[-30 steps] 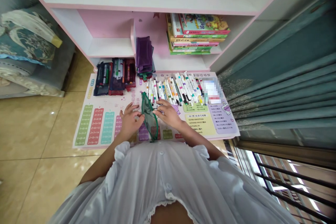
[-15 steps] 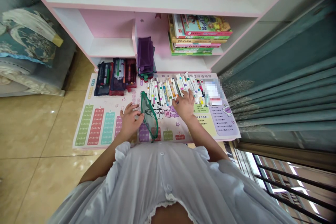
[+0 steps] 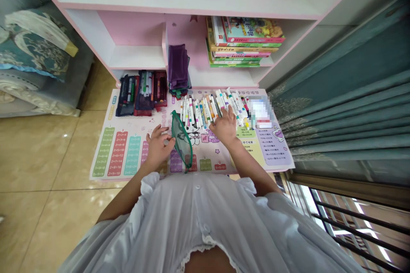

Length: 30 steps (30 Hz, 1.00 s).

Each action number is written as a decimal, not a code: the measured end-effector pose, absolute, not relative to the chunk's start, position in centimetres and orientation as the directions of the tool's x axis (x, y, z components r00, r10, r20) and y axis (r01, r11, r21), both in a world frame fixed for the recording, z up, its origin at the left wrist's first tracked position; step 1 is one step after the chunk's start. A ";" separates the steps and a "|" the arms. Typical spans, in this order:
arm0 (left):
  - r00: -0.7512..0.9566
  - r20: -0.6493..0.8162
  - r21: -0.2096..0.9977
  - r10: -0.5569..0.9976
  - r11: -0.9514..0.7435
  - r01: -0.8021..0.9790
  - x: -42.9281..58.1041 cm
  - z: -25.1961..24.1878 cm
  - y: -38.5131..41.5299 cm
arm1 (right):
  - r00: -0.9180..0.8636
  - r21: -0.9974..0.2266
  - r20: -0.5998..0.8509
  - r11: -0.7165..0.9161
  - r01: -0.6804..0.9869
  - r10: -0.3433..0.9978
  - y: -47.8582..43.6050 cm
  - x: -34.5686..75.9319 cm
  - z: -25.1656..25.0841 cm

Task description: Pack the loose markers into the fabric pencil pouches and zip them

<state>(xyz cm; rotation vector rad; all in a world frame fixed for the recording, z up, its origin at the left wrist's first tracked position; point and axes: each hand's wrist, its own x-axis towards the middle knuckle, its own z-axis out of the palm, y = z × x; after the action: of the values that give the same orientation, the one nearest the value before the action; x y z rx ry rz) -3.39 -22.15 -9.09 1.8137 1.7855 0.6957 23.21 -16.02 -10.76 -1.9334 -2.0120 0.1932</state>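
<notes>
My left hand (image 3: 159, 145) pinches the near-left side of a green mesh zip pouch (image 3: 182, 140) between thumb and fingers. The pouch stands tilted over the desk mat, its green zip edge gaping. My right hand (image 3: 225, 128) reaches onto a row of white-barrelled markers (image 3: 205, 111) with coloured bands. Its fingers are bent and apart, touching the near ends of several markers, and no marker is lifted in it. The markers lie side by side across the back of the mat.
Filled mesh pouches (image 3: 141, 94) lie at the back left. A stack of purple pouches (image 3: 178, 66) leans by the shelf divider. Books (image 3: 245, 42) are piled on the shelf. A blurred white object (image 3: 261, 113) lies right of the markers. A curtain (image 3: 346, 106) hangs at the right.
My right hand has shifted very slightly left, its fingers still on the markers. The left hand and green pouch have hardly moved.
</notes>
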 end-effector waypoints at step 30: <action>0.004 0.021 0.657 1.000 -0.017 0.754 -3.2 -9.4 -22.1 | -0.419 -0.461 -0.025 0.362 0.811 0.908 -22.3 13.7 -7.8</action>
<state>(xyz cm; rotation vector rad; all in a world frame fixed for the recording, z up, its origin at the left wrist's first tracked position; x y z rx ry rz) -3.15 -22.13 -9.37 1.8215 1.7997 0.6952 13.66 -22.34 -7.83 -1.5391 -2.3897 0.6039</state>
